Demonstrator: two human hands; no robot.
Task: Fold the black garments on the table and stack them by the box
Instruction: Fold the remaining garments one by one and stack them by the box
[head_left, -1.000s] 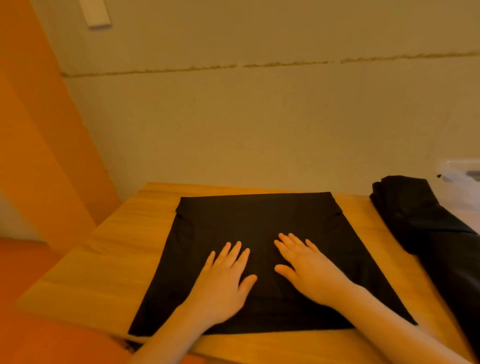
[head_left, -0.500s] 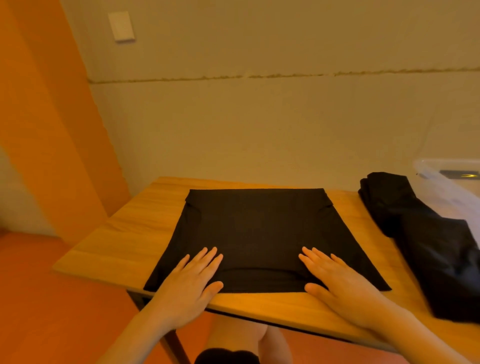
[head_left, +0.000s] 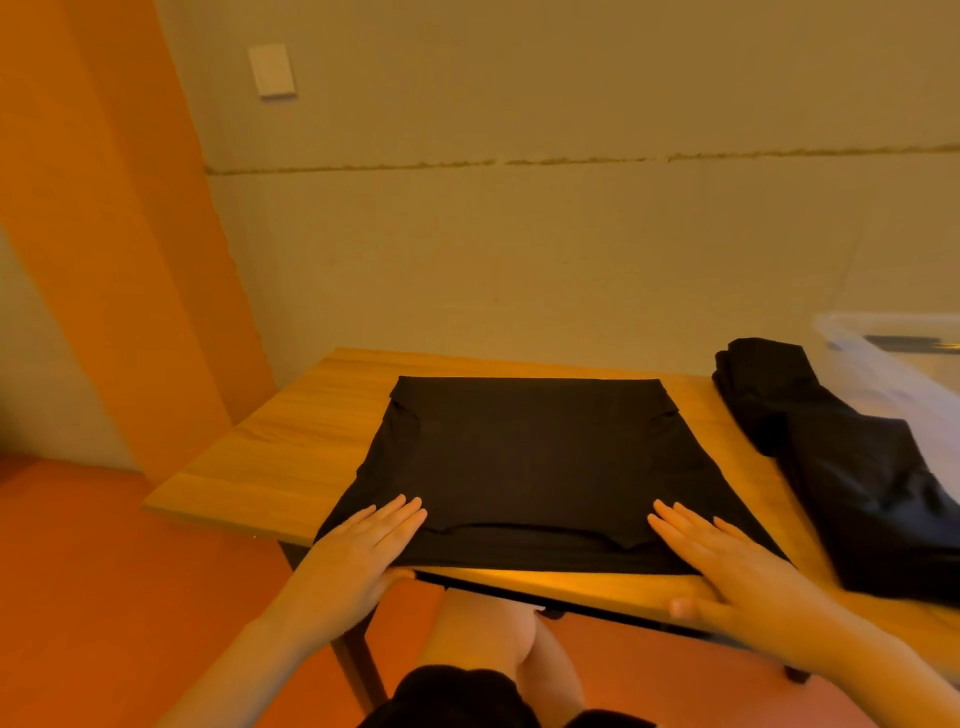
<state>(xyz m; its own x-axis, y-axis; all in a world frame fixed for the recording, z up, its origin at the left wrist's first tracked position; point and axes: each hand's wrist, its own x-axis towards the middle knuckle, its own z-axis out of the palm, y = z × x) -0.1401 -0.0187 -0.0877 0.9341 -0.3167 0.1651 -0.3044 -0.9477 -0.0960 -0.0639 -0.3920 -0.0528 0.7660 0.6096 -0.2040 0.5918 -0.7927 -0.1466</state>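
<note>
a: what's differing from a second ago?
b: your left hand (head_left: 358, 551) and right hand (head_left: 727, 561) are sliding apart, flat and holding nothing.
a: and the black garment (head_left: 535, 462)?
b: it's lying mid-table (head_left: 291, 457), its near corners under your fingers.

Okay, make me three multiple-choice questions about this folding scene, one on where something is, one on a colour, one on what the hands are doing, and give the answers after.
1. Where does the stack of folded garments lie?
A. right of the flat garment, beside the clear box
B. on the floor
C. at the table's left edge

2. What colour is the flat garment?
A. white
B. black
C. red

3. How are the hands placed?
A. both lifted off the table
B. one reaching into the box
C. both flat, fingers straight, on the garment's near corners

Answers: 1 A, it sits against the clear box on the table. 2 B, the cloth is plainly black. 3 C, the left hand and the right hand press the near corners.
</note>
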